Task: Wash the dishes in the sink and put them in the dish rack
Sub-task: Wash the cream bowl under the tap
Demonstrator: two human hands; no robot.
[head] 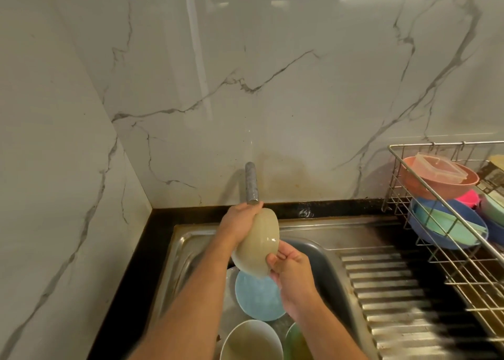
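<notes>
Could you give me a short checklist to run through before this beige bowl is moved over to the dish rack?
1. Grip on the beige bowl: left hand holds its far side, right hand grips its near edge. Ok.
2. Bowl rinsed clean: it is held under the tap, but no water stream or soap shows. Cannot tell.
3. Free space in the dish rack: bare wire at its near end, in front of the blue bowl. Ok.
4. Path to the rack: the ribbed drainboard between sink and rack has nothing on it. Ok.
5. Sink emptied: a light blue plate and a white bowl are not yet washed. Not ok.
</notes>
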